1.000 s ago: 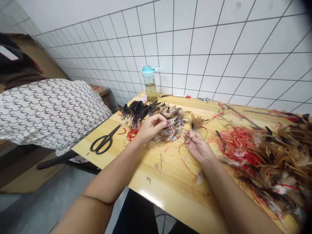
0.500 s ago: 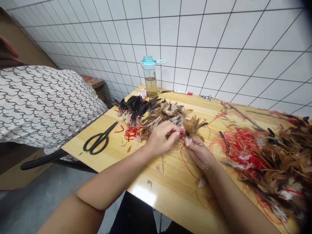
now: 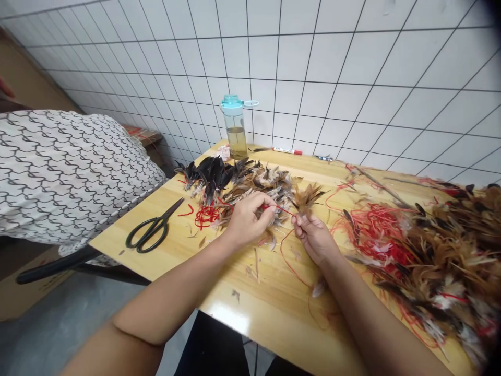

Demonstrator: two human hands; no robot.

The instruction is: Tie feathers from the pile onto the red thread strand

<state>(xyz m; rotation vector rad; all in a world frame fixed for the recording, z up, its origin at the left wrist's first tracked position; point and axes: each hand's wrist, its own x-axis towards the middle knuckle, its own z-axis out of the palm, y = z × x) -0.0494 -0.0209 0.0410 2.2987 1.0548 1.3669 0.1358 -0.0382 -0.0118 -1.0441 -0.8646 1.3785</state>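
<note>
Between thumb and fingers, my left hand pinches a red string that runs taut across to my right hand. My right hand is closed on the base of a bunch of brown feathers, whose tips fan up and away from me. The string meets the bunch at my right fingertips; how it is wound there is hidden. Behind my left hand lies a pile of brown and grey feathers, with black feathers at its left. A loose red string trails down the table below my right hand.
Black-handled scissors lie on the left of the wooden table. A bottle and a red-capped marker stand and lie near the tiled wall. Tangled red strings and many brown feathers cover the right side. A person sits at left.
My hands have moved apart, my left hand drawing the red string out to the left. The feather bunch shows more plainly in my right hand. The view has shifted slightly.
</note>
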